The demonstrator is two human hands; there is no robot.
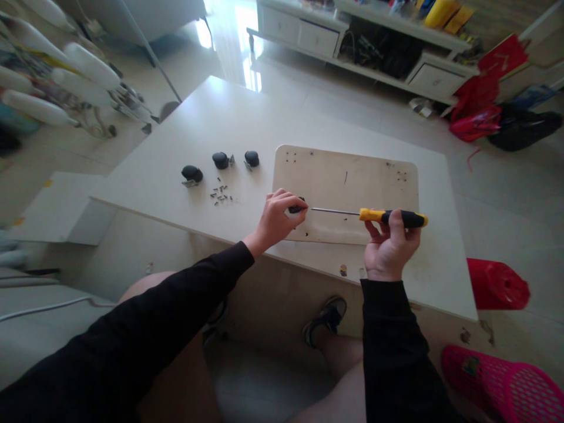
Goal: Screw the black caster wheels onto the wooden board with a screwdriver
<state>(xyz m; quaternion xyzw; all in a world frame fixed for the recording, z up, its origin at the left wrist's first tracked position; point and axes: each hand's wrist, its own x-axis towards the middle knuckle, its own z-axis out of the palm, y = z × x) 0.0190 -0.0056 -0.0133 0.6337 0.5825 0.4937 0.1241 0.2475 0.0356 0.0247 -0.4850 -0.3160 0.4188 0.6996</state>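
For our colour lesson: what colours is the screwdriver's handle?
The handle is yellow and black; head view.

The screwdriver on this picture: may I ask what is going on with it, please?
A person's right hand holds the screwdriver, its tip pointing at the pinched fingers of the left hand. A dark piece shows by those fingers; whether they hold it is hard to tell. Both hands are over or by a board with small holes, lying on the table. Left of the board are three casters and a scatter of screws.
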